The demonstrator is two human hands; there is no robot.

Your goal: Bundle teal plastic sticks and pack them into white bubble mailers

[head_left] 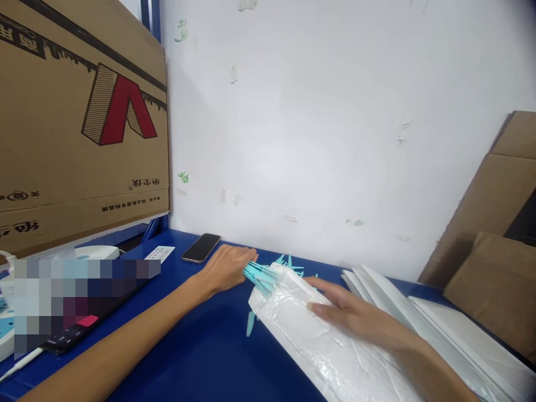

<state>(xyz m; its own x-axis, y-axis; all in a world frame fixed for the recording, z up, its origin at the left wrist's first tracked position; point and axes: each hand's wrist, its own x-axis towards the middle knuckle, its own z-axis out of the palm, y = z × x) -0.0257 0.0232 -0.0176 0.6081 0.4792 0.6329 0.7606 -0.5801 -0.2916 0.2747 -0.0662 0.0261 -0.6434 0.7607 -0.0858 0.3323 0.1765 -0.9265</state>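
My left hand (230,267) has its fingers curled and pressed together round the outer ends of a bunch of teal sticks (260,277); the rest of the bunch lies in the mouth of a white mailer (318,340). My right hand (339,304) pinches that mailer below its mouth, thumb flat on top and a finger along the far side; the fingers underneath I can't see.

The sticks look light, thin and fairly stiff, plastic I'd guess, and smooth enough to slide over one another. I judge them best held by the ends, all together, since a loose grip would let them fan out. The mailer looks light too, soft and padded, with a slick skin that would dent or buckle rather than break. It's best taken near the mouth, at the sides, without squashing the opening.

The mailer slants from the middle of the bench (209,357) to its near edge, mouth towards the far left corner. Loose sticks (293,267) lie just beyond the mouth, and one end (250,324) pokes out beside its near side.

The bench is smooth and blue, set against a scuffed white wall (314,111). Near the far left corner lie a phone (201,248) and a card (163,253), with a big box (125,167) standing behind, its print upside down. More mailers (389,290) lean and overlap towards the right edge, and brown cardboard (464,195) stands past them.
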